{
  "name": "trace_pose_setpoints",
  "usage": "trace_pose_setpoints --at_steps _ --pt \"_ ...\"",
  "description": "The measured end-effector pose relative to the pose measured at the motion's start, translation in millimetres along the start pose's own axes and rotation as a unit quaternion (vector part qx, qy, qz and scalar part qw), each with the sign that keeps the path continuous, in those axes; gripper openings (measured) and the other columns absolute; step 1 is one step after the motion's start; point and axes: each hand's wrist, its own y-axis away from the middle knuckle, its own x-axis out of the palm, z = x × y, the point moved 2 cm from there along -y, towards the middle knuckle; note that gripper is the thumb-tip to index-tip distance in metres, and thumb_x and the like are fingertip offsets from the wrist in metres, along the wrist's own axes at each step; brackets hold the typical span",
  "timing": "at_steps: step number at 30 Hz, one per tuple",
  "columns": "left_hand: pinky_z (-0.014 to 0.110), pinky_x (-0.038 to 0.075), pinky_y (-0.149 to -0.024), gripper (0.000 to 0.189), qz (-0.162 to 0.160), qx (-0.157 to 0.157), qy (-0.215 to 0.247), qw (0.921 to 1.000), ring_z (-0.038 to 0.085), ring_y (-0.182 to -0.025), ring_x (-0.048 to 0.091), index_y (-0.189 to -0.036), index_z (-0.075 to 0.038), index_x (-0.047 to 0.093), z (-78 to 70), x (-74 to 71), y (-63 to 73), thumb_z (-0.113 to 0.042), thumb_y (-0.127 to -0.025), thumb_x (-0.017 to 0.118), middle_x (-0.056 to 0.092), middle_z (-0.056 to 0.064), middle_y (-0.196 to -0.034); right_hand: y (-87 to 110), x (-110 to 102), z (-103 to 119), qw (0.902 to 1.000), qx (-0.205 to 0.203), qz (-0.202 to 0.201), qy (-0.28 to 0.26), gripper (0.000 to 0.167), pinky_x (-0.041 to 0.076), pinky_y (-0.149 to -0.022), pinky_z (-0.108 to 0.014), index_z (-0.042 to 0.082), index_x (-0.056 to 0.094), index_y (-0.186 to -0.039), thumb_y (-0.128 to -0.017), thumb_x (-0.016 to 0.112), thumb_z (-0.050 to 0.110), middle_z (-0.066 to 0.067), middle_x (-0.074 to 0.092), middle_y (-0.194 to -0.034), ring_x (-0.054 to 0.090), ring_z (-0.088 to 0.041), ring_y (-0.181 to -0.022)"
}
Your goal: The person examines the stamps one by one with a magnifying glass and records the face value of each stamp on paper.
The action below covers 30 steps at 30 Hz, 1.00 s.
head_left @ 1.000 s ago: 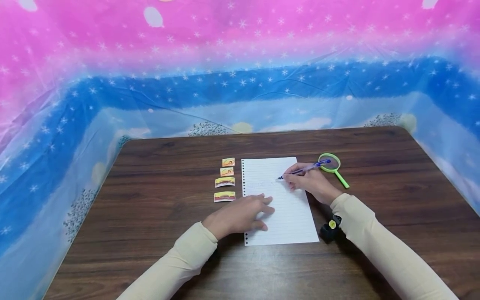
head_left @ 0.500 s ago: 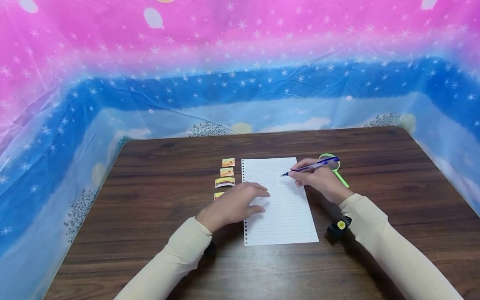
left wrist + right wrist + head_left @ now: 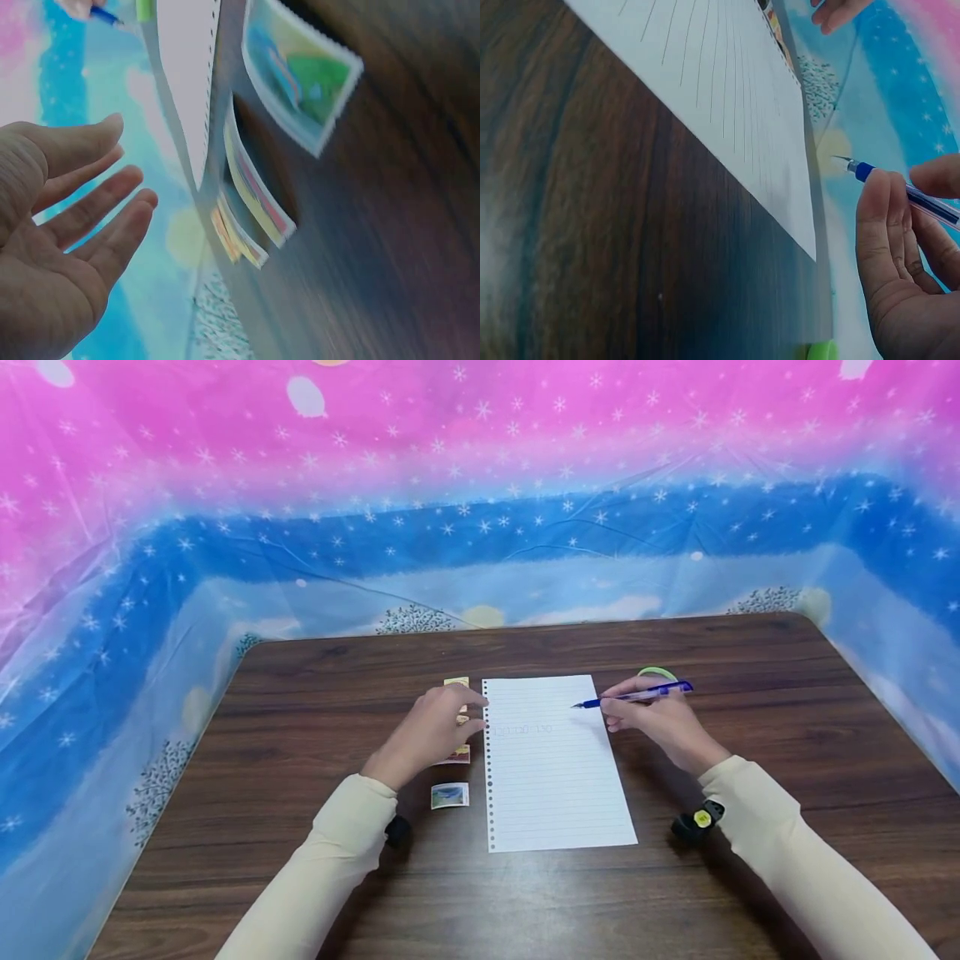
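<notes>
My right hand (image 3: 663, 727) pinches a blue pen (image 3: 637, 695), its bare tip pointing left over the upper right of a lined, punched sheet of paper (image 3: 558, 793). The right wrist view shows the pen (image 3: 907, 191) raised above the paper. A faint handwritten line crosses the sheet. My left hand (image 3: 423, 735), fingers relaxed and holding nothing, hovers over the column of postage stamps left of the sheet, partly hiding several. Nearest me lies a stamp with a green and blue landscape (image 3: 450, 795); a red and yellow stamp (image 3: 454, 755) shows below the hand.
A green magnifying glass (image 3: 657, 672) lies right of the sheet, mostly hidden behind my right hand. All of this is on a dark wood table (image 3: 315, 693). A pink and blue snowflake cloth (image 3: 480, 527) hangs around its back and sides.
My left hand has lifted off the paper and moved left and away over the stamps, uncovering the landscape stamp and the handwriting. My right hand has drawn the pen rightward, off the written line.
</notes>
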Motion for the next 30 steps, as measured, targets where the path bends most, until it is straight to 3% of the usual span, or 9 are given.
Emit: trace_pose_setpoints --at_steps 5,10,12,17,20,23,30 --pt "0.048 0.050 -0.100 0.029 -0.013 -0.036 0.008 0.9992 0.032 -0.124 0.059 -0.125 -0.002 0.070 17.4 -4.0 -3.6 -0.012 -0.097 0.070 0.065 0.015 -0.129 4.6 -5.2 0.5 0.9998 -0.008 -0.013 -0.013 0.036 0.060 -0.081 -0.038 -0.005 0.065 -0.113 -0.095 0.075 0.025 -0.025 0.070 -0.107 0.074 -0.032 -0.088" --pt "0.046 0.052 -0.087 0.029 -0.018 -0.052 0.021 0.9982 0.031 -0.108 0.063 -0.126 -0.001 0.070 32.7 -5.6 -5.9 -0.009 -0.098 0.067 0.063 0.018 -0.130 6.2 -9.6 0.1 0.9989 -0.032 -0.036 -0.005 0.032 0.061 -0.075 -0.036 -0.003 0.067 -0.106 -0.092 0.078 0.024 -0.012 0.066 -0.100 0.073 -0.030 -0.081" --pt "0.045 0.053 -0.083 0.029 -0.016 -0.059 0.027 0.9978 0.030 -0.104 0.063 -0.126 -0.002 0.070 37.3 -6.2 -6.6 -0.010 -0.099 0.066 0.063 0.018 -0.130 7.0 -11.4 -0.9 0.9979 -0.046 -0.031 -0.031 0.032 0.061 -0.076 -0.037 -0.008 0.067 -0.107 -0.093 0.076 0.020 -0.013 0.068 -0.099 0.073 -0.031 -0.083" --pt "0.046 0.054 -0.086 0.027 -0.009 -0.078 0.034 0.9963 0.030 -0.107 0.064 -0.125 -0.003 0.070 47.7 -7.5 -9.8 -0.013 -0.101 0.064 0.064 0.017 -0.125 10.5 -16.2 -3.9 0.9894 -0.074 -0.015 -0.124 0.024 0.061 -0.078 -0.040 -0.015 0.065 -0.107 -0.094 0.072 0.005 -0.020 0.073 -0.096 0.074 -0.030 -0.081" --pt "0.045 0.055 -0.085 0.025 -0.002 -0.091 0.036 0.9952 0.029 -0.105 0.064 -0.122 -0.003 0.071 53.6 -7.9 -11.8 -0.014 -0.101 0.063 0.067 0.015 -0.121 12.8 -19.0 -5.2 0.9897 -0.065 -0.033 -0.123 0.017 0.061 -0.073 -0.036 -0.008 0.069 -0.101 -0.092 0.074 0.006 -0.015 0.074 -0.092 0.073 -0.025 -0.075" --pt "0.045 0.054 -0.086 0.024 0.002 -0.104 0.040 0.9938 0.029 -0.104 0.065 -0.121 -0.002 0.071 58.0 -8.5 -13.4 -0.013 -0.102 0.063 0.068 0.015 -0.117 15.1 -21.4 -6.2 0.9917 -0.049 -0.058 -0.104 0.020 0.061 -0.069 -0.034 -0.005 0.071 -0.100 -0.091 0.078 0.011 -0.012 0.074 -0.092 0.072 -0.024 -0.071" --pt "0.046 0.053 -0.092 0.021 0.003 -0.114 0.046 0.9925 0.028 -0.106 0.065 -0.116 -0.002 0.073 63.7 -9.5 -19.4 -0.012 -0.100 0.065 0.071 0.014 -0.113 22.7 -27.2 -9.7 0.9889 -0.063 -0.063 -0.119 0.028 0.061 -0.076 -0.037 -0.015 0.065 -0.108 -0.094 0.073 0.008 -0.016 0.073 -0.093 0.074 -0.022 -0.079"
